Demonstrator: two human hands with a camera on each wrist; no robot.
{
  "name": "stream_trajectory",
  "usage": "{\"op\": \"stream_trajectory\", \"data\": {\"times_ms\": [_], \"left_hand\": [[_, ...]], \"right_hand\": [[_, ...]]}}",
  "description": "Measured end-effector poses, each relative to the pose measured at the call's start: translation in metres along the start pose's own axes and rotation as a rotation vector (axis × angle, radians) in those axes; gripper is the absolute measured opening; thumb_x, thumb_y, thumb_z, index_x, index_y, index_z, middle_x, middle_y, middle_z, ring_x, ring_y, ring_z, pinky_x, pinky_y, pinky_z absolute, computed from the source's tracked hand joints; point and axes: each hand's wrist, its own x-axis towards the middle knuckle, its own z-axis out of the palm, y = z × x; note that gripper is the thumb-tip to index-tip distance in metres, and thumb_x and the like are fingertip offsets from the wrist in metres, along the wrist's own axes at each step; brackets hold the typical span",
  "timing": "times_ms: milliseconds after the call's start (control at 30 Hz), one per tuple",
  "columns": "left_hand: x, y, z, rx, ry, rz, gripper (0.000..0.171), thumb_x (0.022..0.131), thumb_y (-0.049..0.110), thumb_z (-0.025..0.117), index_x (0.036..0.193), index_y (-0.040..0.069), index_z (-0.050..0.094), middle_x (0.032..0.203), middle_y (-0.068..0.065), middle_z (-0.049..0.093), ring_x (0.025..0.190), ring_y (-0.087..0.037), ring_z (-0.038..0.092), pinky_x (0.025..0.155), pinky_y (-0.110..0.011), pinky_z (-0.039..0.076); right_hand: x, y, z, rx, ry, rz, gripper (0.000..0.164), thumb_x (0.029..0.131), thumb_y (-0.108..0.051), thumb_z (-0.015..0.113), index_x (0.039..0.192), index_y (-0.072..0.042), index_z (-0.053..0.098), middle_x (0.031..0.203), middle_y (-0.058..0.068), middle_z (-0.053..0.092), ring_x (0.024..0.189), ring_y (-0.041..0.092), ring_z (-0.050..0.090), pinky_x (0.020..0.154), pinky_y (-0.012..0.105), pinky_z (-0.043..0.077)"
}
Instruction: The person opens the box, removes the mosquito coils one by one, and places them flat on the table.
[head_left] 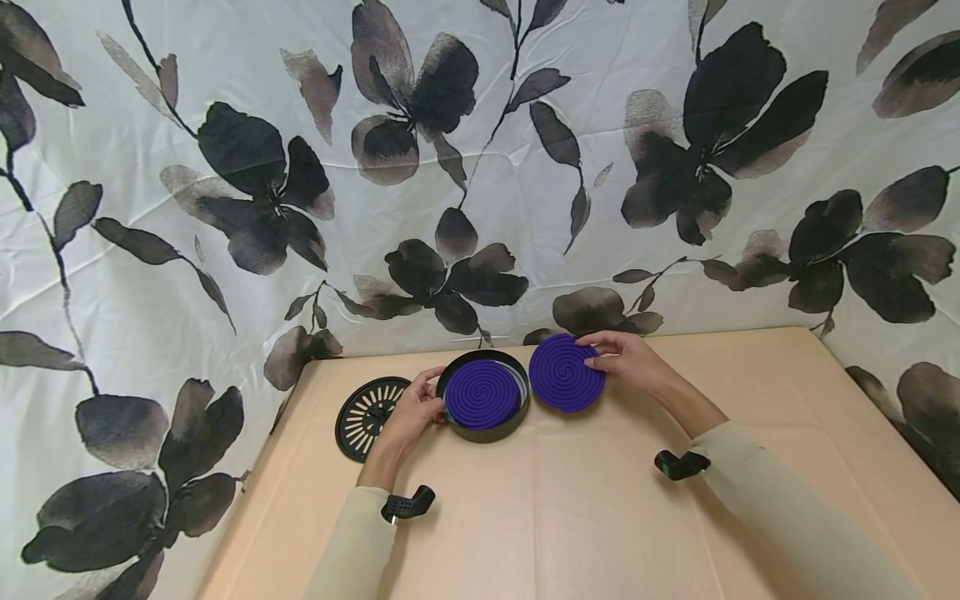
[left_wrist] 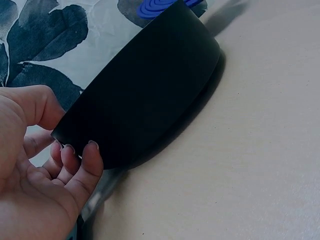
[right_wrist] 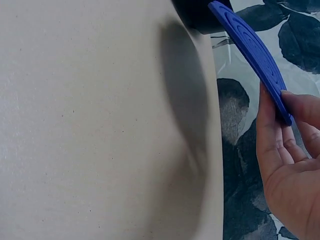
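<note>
My right hand (head_left: 626,360) pinches the edge of a purple spiral mosquito coil (head_left: 566,374) between thumb and fingers. The coil is held up off the table, its spiral face toward the head camera. In the right wrist view that coil (right_wrist: 252,52) appears nearly edge-on. My left hand (head_left: 411,417) grips the left side of a round black tin (head_left: 491,435), fingertips on its wall and rim. Inside the tin lies a second purple coil (head_left: 482,395), with a pale inner surface showing at its right. The left wrist view has the tin's dark outer wall (left_wrist: 145,85) filling the middle.
A black slotted round lid (head_left: 360,417) lies left of the tin, partly behind my left hand. The tan table (head_left: 570,517) ends just behind the tin, against a white cloth (head_left: 525,200) with dark printed flowers.
</note>
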Motion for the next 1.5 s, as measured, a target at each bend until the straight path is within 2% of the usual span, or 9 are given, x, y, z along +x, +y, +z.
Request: {"op": "stream_trajectory", "data": {"times_ms": [267, 467, 1033, 1167, 1333, 1500], "left_hand": [[0.002, 0.0, 0.001, -0.014, 0.009, -0.003, 0.064, 0.086, -0.01, 0.056, 0.146, 0.011, 0.049, 0.088, -0.002, 0.044, 0.071, -0.014, 0.051, 0.065, -0.028, 0.052], [0.004, 0.0, 0.002, -0.01, 0.005, 0.001, 0.065, 0.086, -0.011, 0.055, 0.148, 0.008, 0.047, 0.087, -0.002, 0.044, 0.07, -0.013, 0.051, 0.065, -0.027, 0.052], [0.003, 0.003, 0.001, -0.016, -0.01, -0.015, 0.066, 0.088, -0.011, 0.056, 0.15, 0.006, 0.044, 0.089, -0.002, 0.044, 0.072, -0.014, 0.051, 0.066, -0.028, 0.052], [-0.003, 0.014, 0.001, -0.031, -0.027, -0.023, 0.066, 0.087, -0.013, 0.055, 0.15, 0.002, 0.042, 0.088, -0.004, 0.045, 0.073, -0.016, 0.051, 0.066, -0.03, 0.052], [-0.009, 0.028, 0.003, -0.016, -0.043, -0.035, 0.065, 0.086, -0.013, 0.056, 0.149, -0.002, 0.043, 0.088, -0.005, 0.045, 0.073, -0.018, 0.052, 0.068, -0.032, 0.054], [-0.003, 0.018, 0.003, -0.023, -0.032, -0.03, 0.066, 0.087, -0.012, 0.056, 0.15, 0.001, 0.042, 0.089, -0.004, 0.045, 0.073, -0.016, 0.052, 0.067, -0.03, 0.053]], "right_hand": [[0.008, 0.006, -0.002, -0.048, 0.019, 0.007, 0.042, 0.093, -0.005, 0.07, 0.134, 0.002, 0.061, 0.111, 0.024, 0.068, 0.081, 0.009, 0.066, 0.068, 0.029, 0.056], [0.013, 0.01, -0.003, -0.05, -0.003, 0.028, 0.046, 0.092, -0.003, 0.069, 0.136, 0.003, 0.058, 0.11, 0.025, 0.068, 0.078, 0.01, 0.065, 0.065, 0.03, 0.056], [0.024, 0.022, -0.002, -0.05, -0.012, 0.055, 0.045, 0.092, 0.001, 0.066, 0.135, 0.005, 0.057, 0.106, 0.021, 0.069, 0.08, 0.013, 0.067, 0.068, 0.03, 0.059], [0.025, 0.026, -0.004, -0.044, -0.029, 0.059, 0.045, 0.093, 0.001, 0.066, 0.136, 0.007, 0.056, 0.108, 0.023, 0.069, 0.082, 0.012, 0.067, 0.07, 0.028, 0.059], [0.026, 0.026, -0.01, -0.013, -0.08, 0.055, 0.048, 0.093, 0.002, 0.065, 0.139, 0.01, 0.052, 0.109, 0.022, 0.07, 0.085, 0.012, 0.069, 0.074, 0.03, 0.06], [0.027, 0.027, -0.016, -0.021, -0.11, 0.079, 0.05, 0.092, 0.005, 0.064, 0.14, 0.01, 0.052, 0.113, 0.021, 0.068, 0.09, 0.013, 0.069, 0.08, 0.032, 0.06]]}}
